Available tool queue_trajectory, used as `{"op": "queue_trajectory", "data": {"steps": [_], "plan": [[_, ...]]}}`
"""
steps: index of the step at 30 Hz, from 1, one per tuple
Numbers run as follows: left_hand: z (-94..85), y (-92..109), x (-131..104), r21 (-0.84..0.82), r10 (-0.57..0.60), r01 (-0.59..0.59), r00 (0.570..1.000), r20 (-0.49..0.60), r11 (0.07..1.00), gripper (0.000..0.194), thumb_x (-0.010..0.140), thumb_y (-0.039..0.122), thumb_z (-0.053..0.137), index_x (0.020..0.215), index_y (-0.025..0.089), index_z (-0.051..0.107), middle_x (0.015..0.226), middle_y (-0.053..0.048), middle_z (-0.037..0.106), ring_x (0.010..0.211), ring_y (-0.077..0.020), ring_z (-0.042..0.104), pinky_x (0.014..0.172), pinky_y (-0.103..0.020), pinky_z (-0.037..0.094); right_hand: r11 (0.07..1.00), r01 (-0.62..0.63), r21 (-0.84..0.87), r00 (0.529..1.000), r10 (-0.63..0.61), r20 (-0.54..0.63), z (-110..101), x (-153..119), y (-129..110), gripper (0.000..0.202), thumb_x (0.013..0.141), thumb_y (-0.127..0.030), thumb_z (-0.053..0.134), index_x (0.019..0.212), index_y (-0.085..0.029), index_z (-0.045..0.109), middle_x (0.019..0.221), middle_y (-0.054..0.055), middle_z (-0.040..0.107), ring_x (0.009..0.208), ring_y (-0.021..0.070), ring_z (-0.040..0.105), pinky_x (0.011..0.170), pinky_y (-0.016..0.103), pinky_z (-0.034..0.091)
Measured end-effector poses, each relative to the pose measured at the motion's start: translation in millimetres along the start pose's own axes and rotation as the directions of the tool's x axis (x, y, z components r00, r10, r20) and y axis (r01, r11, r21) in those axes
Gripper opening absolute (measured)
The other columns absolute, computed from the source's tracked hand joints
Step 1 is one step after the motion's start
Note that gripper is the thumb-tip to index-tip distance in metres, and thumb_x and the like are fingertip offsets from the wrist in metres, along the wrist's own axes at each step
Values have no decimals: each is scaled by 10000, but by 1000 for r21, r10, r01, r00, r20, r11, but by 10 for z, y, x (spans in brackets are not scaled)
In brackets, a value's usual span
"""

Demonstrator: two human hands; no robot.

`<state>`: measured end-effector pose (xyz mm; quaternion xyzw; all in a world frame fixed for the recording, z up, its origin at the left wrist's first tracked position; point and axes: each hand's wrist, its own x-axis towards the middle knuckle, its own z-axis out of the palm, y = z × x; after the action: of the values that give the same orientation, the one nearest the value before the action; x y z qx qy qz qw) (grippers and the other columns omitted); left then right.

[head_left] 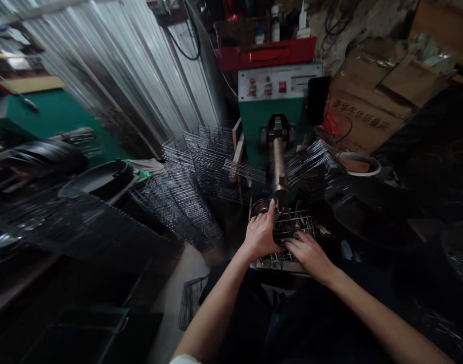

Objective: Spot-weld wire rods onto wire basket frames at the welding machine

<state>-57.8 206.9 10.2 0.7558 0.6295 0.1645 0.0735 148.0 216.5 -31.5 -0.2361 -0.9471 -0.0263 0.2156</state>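
Observation:
A small wire rack (297,221) lies under the metal arm (279,162) of a green machine, just in front of me. My left hand (260,233) is at the rack's left side, its index finger stretched up toward the arm's tip and its other fingers curled at the wires. Across the near part of the rack, my right hand (309,254) has its fingers bent round the wires. The fingertips of both hands are partly hidden. A round metal part (261,206) sits just beyond my left hand.
The green machine (254,114) has a panel with a lit red lamp. Stacked wire racks (193,187) stand to the left, with more wire pieces (309,159) to the right. A cardboard box (364,111) and a white-rimmed bowl (362,164) are at the right. A red tray (265,53) tops the machine.

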Motion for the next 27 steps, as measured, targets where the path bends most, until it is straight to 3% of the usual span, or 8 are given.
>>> {"op": "queue_trajectory", "data": {"steps": [5,13,27], "plan": [[-23,33,26,-30,-6,5,999,-34,1000,1516,484,384,862,1534,162,-209,1292,-148,595,1188,-360,556,1007,-456,416,999,-38,31,997,40,-66,-6,-18,35,364,918,-12,470,1213,-125,651,1151,93,716,1021,275,581,804,378,475],[-87,-62,91,-50,42,-40,999,33,998,1535,483,418,872,1532,172,-221,1302,-155,583,1198,-385,524,946,-448,449,995,-90,50,995,92,-31,8,3,93,431,875,-11,511,1247,-174,655,1182,82,710,1072,274,591,862,398,476],[-77,-153,246,-38,51,-51,999,-8,998,1492,509,425,851,1537,166,-199,1288,-123,615,1170,-357,537,966,-438,446,990,-137,28,990,138,-3,118,107,242,449,889,-38,522,1285,-208,647,1208,77,697,1112,262,577,908,398,480]]}}
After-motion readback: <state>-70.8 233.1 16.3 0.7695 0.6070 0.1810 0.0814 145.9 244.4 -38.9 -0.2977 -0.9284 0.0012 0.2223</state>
